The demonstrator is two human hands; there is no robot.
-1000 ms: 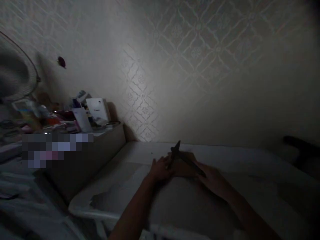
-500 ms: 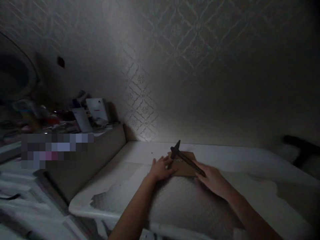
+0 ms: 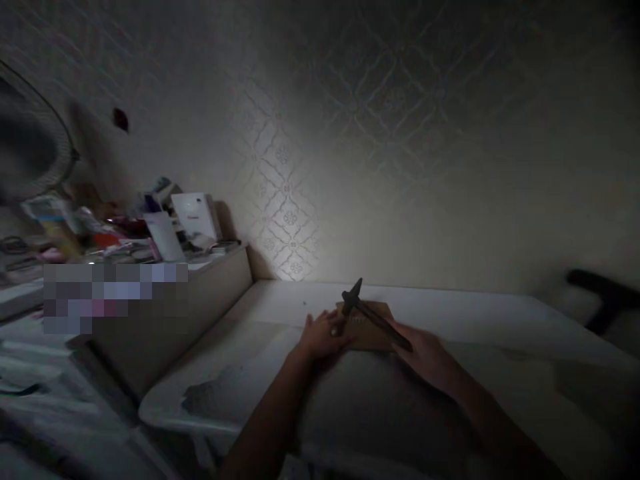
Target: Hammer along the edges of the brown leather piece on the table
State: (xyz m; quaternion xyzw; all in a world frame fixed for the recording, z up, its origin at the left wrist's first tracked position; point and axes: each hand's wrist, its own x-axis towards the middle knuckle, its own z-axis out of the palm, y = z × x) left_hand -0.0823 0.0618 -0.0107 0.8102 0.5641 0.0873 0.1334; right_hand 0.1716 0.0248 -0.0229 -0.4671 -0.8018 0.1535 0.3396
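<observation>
A hammer (image 3: 377, 320) with a dark metal head and a wooden handle slants over a brown flat piece (image 3: 373, 340), which looks like cardboard or thin board and bears faint marks. My right hand (image 3: 423, 350) is closed around the lower end of the handle, at the right edge of the brown piece. My left hand (image 3: 320, 337) rests at the left edge, fingers spread, just beneath the hammer head. Whether its fingertips press on the brown piece is too dim to tell.
The white table (image 3: 280, 300) has a worn, peeling top and meets a patterned wall (image 3: 290, 213). At left stands a cabinet (image 3: 200, 307) crowded with small items, a white box (image 3: 195, 217) and a round mirror (image 3: 30, 147). A dark blurred object (image 3: 600, 293) is at far right.
The light over the hands and table has dimmed. Both hands and the hammer stay almost where they were.
</observation>
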